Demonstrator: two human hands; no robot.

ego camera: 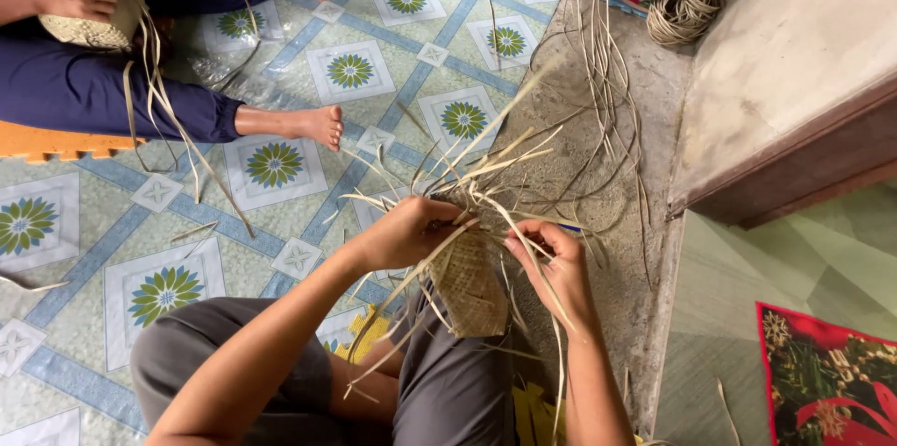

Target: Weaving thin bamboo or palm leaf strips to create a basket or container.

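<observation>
A small half-woven basket (470,289) of pale straw strips rests on my knee, with many loose strips (486,170) fanning up and outward from its rim. My left hand (404,232) grips the rim on the left side, fingers curled over the strips. My right hand (553,267) pinches a few strips at the right of the rim, and long ends hang down past my wrist.
Another person sits across at top left in dark blue trousers, bare feet (320,124) on the patterned mat, holding another woven basket (89,28). A coil of straw (687,2) lies at top right beside a concrete step (775,82). A red printed cloth (827,381) lies at bottom right.
</observation>
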